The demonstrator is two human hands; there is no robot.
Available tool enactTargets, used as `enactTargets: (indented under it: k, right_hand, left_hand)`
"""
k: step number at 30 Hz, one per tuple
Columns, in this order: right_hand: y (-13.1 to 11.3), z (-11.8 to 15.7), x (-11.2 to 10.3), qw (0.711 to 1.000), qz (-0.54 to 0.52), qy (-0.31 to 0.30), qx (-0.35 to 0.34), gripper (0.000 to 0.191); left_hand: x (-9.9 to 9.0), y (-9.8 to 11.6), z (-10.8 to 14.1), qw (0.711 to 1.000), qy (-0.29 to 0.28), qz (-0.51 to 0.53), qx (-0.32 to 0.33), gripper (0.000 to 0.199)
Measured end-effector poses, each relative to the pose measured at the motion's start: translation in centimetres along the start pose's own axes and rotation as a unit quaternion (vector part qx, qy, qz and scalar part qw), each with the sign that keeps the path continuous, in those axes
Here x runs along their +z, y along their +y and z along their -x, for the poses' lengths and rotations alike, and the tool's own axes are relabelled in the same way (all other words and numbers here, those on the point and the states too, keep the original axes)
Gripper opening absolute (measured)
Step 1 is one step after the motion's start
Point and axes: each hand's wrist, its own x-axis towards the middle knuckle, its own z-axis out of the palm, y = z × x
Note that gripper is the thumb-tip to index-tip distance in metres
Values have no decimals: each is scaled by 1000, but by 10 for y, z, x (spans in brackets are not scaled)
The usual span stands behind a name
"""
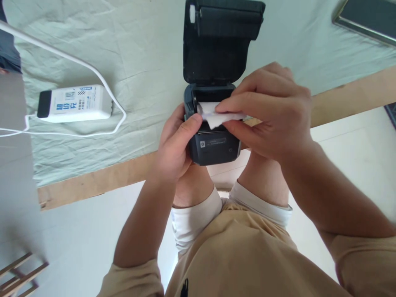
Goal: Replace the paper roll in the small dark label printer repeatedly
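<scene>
A small dark portable label printer [213, 150] is held at the table's front edge, its black lid [215, 60] swung fully up and away from me. My left hand [177, 142] is closed around the printer's left side, with the thumb at the rim of the paper bay. Inside the bay lies a white paper roll [212, 108] with a torn, loose end hanging toward the front. My right hand [272, 109] pinches the roll at its right end between thumb and fingers. The roll's right end is partly hidden by those fingers.
Left on the pale green tablecloth [145, 53] lies a white power bank [82, 103] with a white cable [93, 70] looping around it. A dark flat device [368, 18] rests at the far right. The wooden table edge [102, 177] runs below. A wooden rack [21, 276] stands at lower left.
</scene>
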Motion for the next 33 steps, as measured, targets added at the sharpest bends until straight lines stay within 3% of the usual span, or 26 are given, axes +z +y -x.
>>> enactTargets:
  k: [4,10,15,20,25,30,33]
  right_hand:
    - [-7,5,-2,999,-38,-3,12,24]
    - [-8,18,-1,997,-75,1,-12,16]
    - [-8,26,2,997,-78,13,-11,15]
    - [-5,30,7,994,-81,59,-32,17]
    - [0,32,9,992,-98,75,-37,16]
    - [-3,37,10,991,-115,64,-20,9]
    - [-3,34,5,989,-119,86,-7,6]
  left_hand:
    - [-1,0,-1,1000,1,13,2,16]
    - [-6,-4,-1,998,-52,41,12,28]
    - [-11,-8,-2,998,-50,7,24,63]
    - [-17,-13,-8,996,-67,-37,39,81]
    - [-18,-15,-9,995,-66,-60,53,82]
    - [-14,-8,-3,997,-25,-74,15,81]
    - [-13,-6,-1,997,-23,-77,12,82]
